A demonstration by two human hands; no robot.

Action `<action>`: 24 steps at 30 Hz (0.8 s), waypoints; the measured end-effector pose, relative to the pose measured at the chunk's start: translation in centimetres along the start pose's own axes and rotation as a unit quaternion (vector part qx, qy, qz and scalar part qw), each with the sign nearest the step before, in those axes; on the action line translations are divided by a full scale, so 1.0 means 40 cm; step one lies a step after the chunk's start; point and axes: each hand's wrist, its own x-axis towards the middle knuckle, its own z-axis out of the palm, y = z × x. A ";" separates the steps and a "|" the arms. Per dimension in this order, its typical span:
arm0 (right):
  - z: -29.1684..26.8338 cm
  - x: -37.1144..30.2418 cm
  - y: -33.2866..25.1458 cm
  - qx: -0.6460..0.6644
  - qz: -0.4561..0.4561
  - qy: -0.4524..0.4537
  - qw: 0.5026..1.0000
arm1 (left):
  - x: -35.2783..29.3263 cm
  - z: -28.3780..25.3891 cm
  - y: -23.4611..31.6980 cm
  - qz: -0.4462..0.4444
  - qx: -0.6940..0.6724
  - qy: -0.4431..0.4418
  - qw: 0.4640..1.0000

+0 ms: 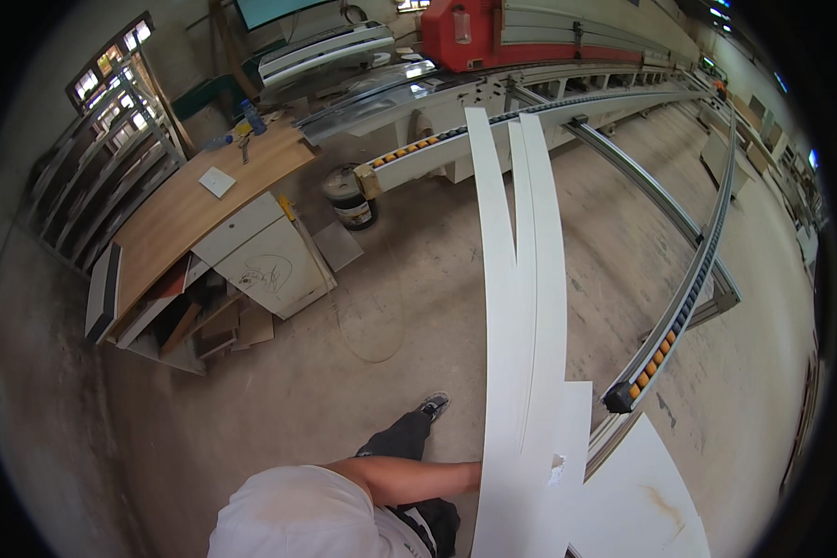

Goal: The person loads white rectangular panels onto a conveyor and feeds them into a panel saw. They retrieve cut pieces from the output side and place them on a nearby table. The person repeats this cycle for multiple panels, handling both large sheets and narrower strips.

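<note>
Long narrow white boards stretch away from me, lying together and splaying apart at their far ends. From the lower edge my left arm reaches right to the boards' left edge. The wrist passes behind that edge, so my left hand and its fingers are hidden. Partway along the near end, a shorter white piece sits against the right side, with a small ragged bright patch beside it. My right hand does not show anywhere.
Right of the boards runs a metal rail with orange and black rollers. A larger white panel lies below it. Ahead stands a long red and grey machine. To the left are a wood-topped desk, a black bucket and a rack.
</note>
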 end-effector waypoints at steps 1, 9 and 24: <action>-0.001 0.003 -0.022 -0.008 -0.005 0.000 1.000 | 0.004 -0.007 0.023 -0.001 0.000 -0.001 1.000; -0.015 -0.025 -0.202 -0.046 -0.030 0.031 0.998 | 0.110 -0.106 0.387 0.043 0.027 -0.007 0.999; -0.264 0.104 -0.644 -0.089 -0.052 0.039 0.994 | 0.289 -0.327 1.005 0.114 0.006 0.051 0.992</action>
